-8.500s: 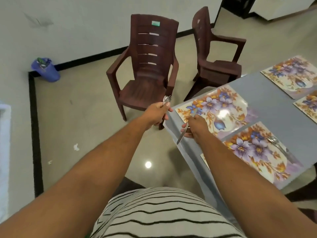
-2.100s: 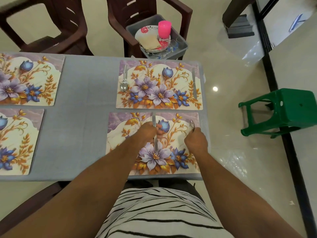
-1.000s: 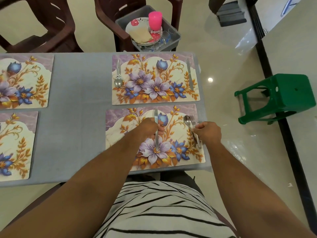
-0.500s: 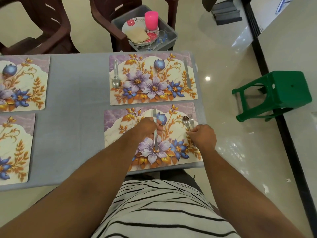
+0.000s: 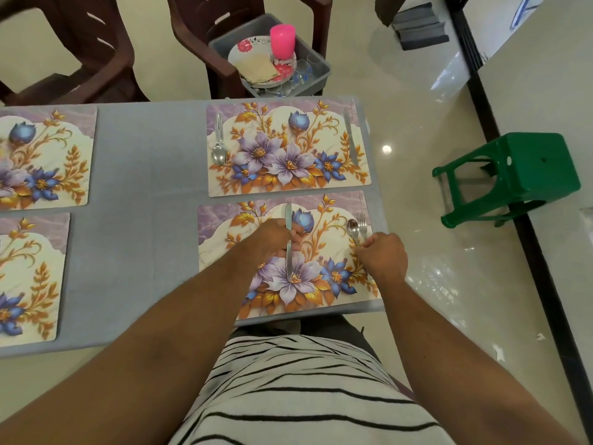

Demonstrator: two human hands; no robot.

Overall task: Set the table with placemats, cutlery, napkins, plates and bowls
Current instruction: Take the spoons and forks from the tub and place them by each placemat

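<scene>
— Head view: what fills the grey table [image 5: 144, 175]?
— Four floral placemats; the nearest placemat [image 5: 224, 226] lies at the right end, just beside the far placemat [image 5: 288, 184].
— And the hands?
— Left hand [image 5: 272, 240] pinches a knife [image 5: 288, 268] lying lengthwise on the nearest mat's middle. Right hand [image 5: 383, 256] curls round the handles of a spoon [image 5: 352, 227] and fork [image 5: 362, 223] at its right edge.
— Anything else?
— A grey tub [image 5: 321, 70] of dishes on a chair.
</scene>
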